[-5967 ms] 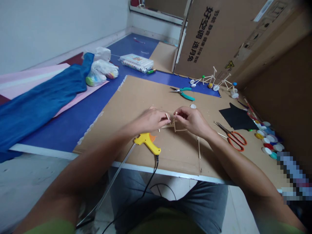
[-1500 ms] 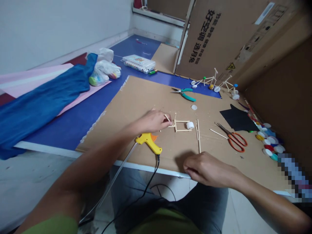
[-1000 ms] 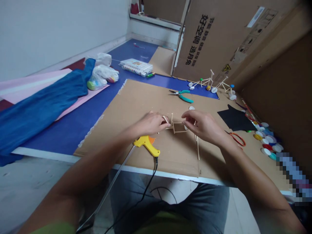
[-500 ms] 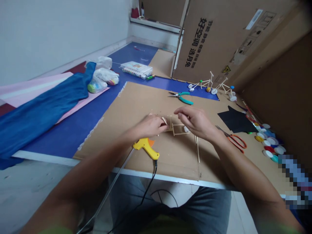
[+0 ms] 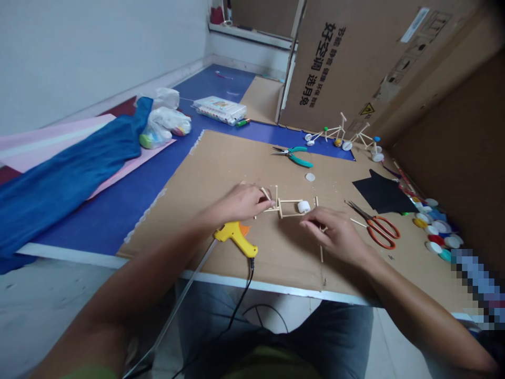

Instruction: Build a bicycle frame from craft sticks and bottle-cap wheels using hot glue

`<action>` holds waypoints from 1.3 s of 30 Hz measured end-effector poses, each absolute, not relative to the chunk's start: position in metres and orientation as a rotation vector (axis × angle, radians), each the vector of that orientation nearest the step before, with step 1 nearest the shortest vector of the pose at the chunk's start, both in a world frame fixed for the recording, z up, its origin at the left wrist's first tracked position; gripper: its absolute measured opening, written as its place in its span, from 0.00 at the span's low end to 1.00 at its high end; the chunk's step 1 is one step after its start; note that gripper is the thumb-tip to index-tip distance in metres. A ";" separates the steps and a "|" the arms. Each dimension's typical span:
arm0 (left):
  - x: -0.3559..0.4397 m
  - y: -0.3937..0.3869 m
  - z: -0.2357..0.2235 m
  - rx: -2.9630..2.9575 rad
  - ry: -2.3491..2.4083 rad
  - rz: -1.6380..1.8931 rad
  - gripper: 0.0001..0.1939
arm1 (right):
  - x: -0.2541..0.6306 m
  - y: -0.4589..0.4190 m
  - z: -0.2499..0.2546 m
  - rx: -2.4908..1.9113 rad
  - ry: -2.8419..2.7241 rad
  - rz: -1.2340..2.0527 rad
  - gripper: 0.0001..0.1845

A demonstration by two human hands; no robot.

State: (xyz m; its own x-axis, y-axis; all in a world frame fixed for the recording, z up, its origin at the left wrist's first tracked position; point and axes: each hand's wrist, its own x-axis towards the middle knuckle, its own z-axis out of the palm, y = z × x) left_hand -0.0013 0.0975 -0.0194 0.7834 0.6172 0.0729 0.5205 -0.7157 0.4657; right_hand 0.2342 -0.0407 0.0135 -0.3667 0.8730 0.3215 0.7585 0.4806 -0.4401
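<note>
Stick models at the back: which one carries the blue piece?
The right-hand model, nearer the black sheet: the blue piece is near its right end. The left-hand model has a green piece.

Glue gun is of yellow plastic, smooth w/ slight gloss. Under it, cardboard looks matt. To its right, stick frame is pale matt wood, & scissors have dark metal blades w/ glossy orange handles. To its left, blue cloth is wrinkled.

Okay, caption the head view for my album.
Left hand on the stick frame, right hand beside it, glue gun nearer the table edge.
</note>
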 end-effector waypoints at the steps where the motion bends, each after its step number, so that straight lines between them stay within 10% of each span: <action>1: -0.001 0.098 -0.020 2.550 0.858 0.308 0.19 | 0.236 -0.047 0.007 -1.361 -2.235 0.332 0.08; 39: -0.001 0.096 -0.019 2.616 0.868 0.267 0.19 | 0.241 -0.075 -0.031 -1.318 -2.320 0.350 0.09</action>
State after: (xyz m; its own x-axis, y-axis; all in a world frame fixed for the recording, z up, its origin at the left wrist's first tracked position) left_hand -0.0008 0.0961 -0.0186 0.7921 0.6073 0.0620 0.5371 -0.7416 0.4019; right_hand 0.2412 -0.0753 -0.0307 -0.4443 0.8590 0.2543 0.7458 0.5119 -0.4262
